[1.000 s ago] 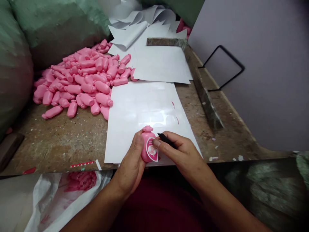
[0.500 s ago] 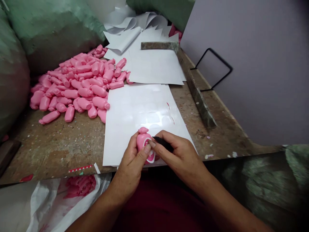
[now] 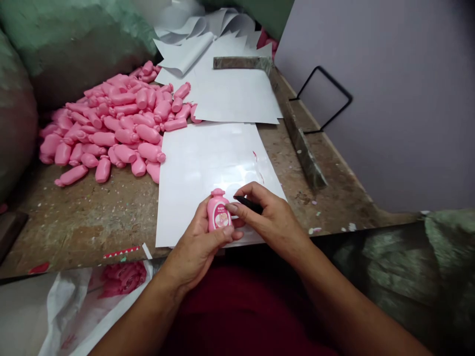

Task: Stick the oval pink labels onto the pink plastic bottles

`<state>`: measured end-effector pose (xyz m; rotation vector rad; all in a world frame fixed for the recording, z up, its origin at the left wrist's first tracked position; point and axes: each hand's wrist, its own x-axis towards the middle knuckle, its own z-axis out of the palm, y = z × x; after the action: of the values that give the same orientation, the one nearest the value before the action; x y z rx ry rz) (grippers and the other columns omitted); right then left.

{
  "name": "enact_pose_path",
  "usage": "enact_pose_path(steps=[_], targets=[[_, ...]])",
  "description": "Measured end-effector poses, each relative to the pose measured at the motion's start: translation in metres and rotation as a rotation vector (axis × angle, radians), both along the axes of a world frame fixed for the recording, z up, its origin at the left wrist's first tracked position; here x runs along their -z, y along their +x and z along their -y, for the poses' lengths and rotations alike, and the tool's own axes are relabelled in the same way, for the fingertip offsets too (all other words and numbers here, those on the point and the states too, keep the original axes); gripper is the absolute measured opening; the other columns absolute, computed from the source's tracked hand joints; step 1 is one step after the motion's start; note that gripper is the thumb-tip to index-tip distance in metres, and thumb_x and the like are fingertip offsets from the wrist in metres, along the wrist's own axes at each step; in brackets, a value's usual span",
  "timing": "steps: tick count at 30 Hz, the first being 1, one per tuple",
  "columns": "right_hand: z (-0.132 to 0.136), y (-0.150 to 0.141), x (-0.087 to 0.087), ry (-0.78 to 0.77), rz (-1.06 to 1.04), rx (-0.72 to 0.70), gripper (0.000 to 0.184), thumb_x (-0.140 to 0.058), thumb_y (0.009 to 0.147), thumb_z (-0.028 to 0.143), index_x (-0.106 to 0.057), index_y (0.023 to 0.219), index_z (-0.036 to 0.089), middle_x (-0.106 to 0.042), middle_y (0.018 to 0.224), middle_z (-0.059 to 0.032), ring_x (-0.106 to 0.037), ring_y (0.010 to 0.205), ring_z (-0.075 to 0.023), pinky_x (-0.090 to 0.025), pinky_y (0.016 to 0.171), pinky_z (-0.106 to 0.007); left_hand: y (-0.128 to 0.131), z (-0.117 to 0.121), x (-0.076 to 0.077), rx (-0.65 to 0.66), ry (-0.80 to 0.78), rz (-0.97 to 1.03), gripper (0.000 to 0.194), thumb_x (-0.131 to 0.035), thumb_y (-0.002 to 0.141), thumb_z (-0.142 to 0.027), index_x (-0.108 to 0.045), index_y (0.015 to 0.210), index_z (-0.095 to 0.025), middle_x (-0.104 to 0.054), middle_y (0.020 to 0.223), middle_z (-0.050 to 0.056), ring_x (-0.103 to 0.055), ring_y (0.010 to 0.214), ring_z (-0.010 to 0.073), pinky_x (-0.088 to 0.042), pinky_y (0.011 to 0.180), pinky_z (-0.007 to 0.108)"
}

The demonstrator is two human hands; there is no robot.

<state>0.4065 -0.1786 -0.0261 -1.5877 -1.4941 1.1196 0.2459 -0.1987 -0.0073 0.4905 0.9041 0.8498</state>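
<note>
A small pink bottle [image 3: 215, 202] stands upright in my left hand [image 3: 198, 240], which is closed around its lower part with the thumb across the front. On its front is an oval label [image 3: 221, 215] with a white border, dark pink top and a picture. My right hand [image 3: 272, 212] is closed on a slim black tool [image 3: 249, 203], its pointed end facing left; its exact kind does not show. The right thumb tip reaches the label's right edge. Beneath both hands lies a white label sheet [image 3: 200, 153] with a few red slivers at its right side.
Many pink bottles [image 3: 122, 123] are heaped at the left. More white sheets [image 3: 237, 94] lie at the back, under an L-shaped metal bar [image 3: 297, 133]. A black wire handle [image 3: 334, 89] juts from the pale panel at right. Green sacks [image 3: 85, 49] stand behind the heap.
The bottle has turned so its label faces me more fully. My right thumb has drawn back from the label's middle to its edge. The whole view has shifted slightly.
</note>
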Motion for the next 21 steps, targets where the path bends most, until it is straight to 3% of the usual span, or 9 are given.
enact_pose_path(steps=[5, 8, 11, 13, 15, 17, 19, 21], targets=[[-0.001, 0.002, 0.002, 0.048, -0.139, 0.005, 0.021, -0.065, 0.084, 0.043, -0.062, 0.089, 0.023, -0.064, 0.081, 0.0013, -0.058, 0.076, -0.0172, -0.044, 0.071, -0.030, -0.005, 0.000, 0.000, 0.071, -0.082, 0.054, 0.080, -0.081, 0.069, -0.003, -0.046, 0.136, -0.029, -0.063, 0.127, 0.001, -0.067, 0.109, 0.0165, -0.051, 0.095, 0.025], [-0.002, 0.005, 0.001, 0.099, -0.196, 0.043, 0.019, -0.065, 0.084, 0.041, -0.062, 0.086, 0.023, -0.065, 0.082, 0.0009, -0.060, 0.079, -0.0171, -0.045, 0.074, -0.030, -0.009, -0.002, 0.003, 0.064, -0.136, 0.122, 0.068, -0.084, 0.075, -0.024, -0.050, 0.134, -0.025, -0.066, 0.122, 0.006, -0.069, 0.107, 0.0205, -0.054, 0.094, 0.030], [-0.003, 0.007, -0.001, 0.112, -0.158, 0.070, 0.021, -0.065, 0.084, 0.044, -0.063, 0.085, 0.023, -0.066, 0.081, -0.0002, -0.061, 0.077, -0.0182, -0.047, 0.072, -0.030, -0.014, -0.006, 0.004, 0.030, -0.157, 0.161, 0.055, -0.072, 0.084, -0.050, -0.056, 0.126, -0.017, -0.070, 0.114, 0.014, -0.071, 0.100, 0.0239, -0.057, 0.086, 0.034], [-0.002, 0.007, 0.000, 0.098, -0.120, 0.060, 0.024, -0.064, 0.084, 0.047, -0.064, 0.085, 0.023, -0.068, 0.082, -0.0012, -0.062, 0.077, -0.0193, -0.048, 0.071, -0.031, -0.025, -0.008, 0.002, -0.005, -0.129, 0.097, 0.053, -0.070, 0.085, -0.051, -0.058, 0.123, -0.017, -0.072, 0.109, 0.014, -0.072, 0.092, 0.0221, -0.058, 0.078, 0.031], [-0.002, 0.008, 0.002, 0.085, -0.082, 0.050, 0.026, -0.063, 0.084, 0.049, -0.064, 0.087, 0.023, -0.070, 0.084, -0.0023, -0.065, 0.079, -0.0209, -0.050, 0.071, -0.032, -0.050, -0.003, -0.002, -0.063, -0.079, -0.068, 0.051, -0.074, 0.083, -0.046, -0.058, 0.124, -0.018, -0.072, 0.102, 0.011, -0.071, 0.083, 0.0180, -0.056, 0.071, 0.026], [-0.003, 0.011, 0.006, 0.087, -0.034, 0.037, 0.029, -0.062, 0.084, 0.052, -0.065, 0.090, 0.024, -0.072, 0.087, -0.0038, -0.067, 0.081, -0.0226, -0.052, 0.070, -0.033, -0.090, 0.010, -0.007, -0.138, -0.052, -0.304, 0.056, -0.079, 0.078, -0.041, -0.058, 0.126, -0.020, -0.073, 0.096, 0.007, -0.069, 0.077, 0.0149, -0.055, 0.070, 0.023], [-0.005, 0.015, 0.010, 0.113, 0.031, 0.040, 0.033, -0.059, 0.086, 0.054, -0.066, 0.095, 0.024, -0.073, 0.090, -0.0054, -0.068, 0.081, -0.0240, -0.052, 0.066, -0.033, -0.143, 0.032, -0.011, -0.229, -0.080, -0.562, 0.065, -0.082, 0.072, -0.044, -0.057, 0.128, -0.022, -0.074, 0.095, 0.005, -0.070, 0.080, 0.0165, -0.055, 0.076, 0.025], [-0.006, 0.018, 0.012, 0.144, 0.111, 0.035, 0.035, -0.057, 0.088, 0.054, -0.067, 0.100, 0.024, -0.074, 0.092, -0.0065, -0.069, 0.079, -0.0247, -0.052, 0.062, -0.034, -0.197, 0.057, -0.014, -0.266, -0.117, -0.875, 0.075, -0.084, 0.063, -0.055, -0.060, 0.126, -0.023, -0.075, 0.101, 0.006, -0.071, 0.093, 0.0235, -0.056, 0.083, 0.031]])
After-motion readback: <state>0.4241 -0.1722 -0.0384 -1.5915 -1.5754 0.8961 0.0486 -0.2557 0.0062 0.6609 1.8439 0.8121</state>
